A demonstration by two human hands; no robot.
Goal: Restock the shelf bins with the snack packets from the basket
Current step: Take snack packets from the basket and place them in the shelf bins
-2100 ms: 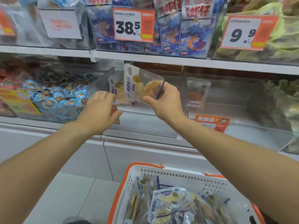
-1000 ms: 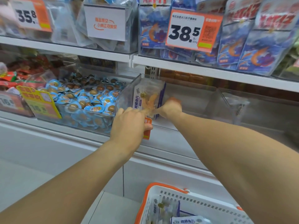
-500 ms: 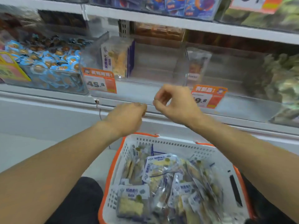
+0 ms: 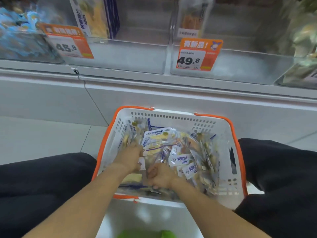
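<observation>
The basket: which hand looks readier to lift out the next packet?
Probably the right hand: its fingers are curled among the packets near the middle of the basket. The left hand reaches in beside it, its fingers hidden, so its hold is unclear.

An orange price tag (image 4: 68,42) reading 45.8 hung at eleven o'clock, and a second orange tag (image 4: 199,54) reading 49.8 hung at one o'clock. Blurred blue-wrapped goods (image 4: 18,33) filled the ten o'clock corner, and greenish packs (image 4: 303,31) the two o'clock corner. Pale floor tiles (image 4: 44,134) lay at nine o'clock.
</observation>
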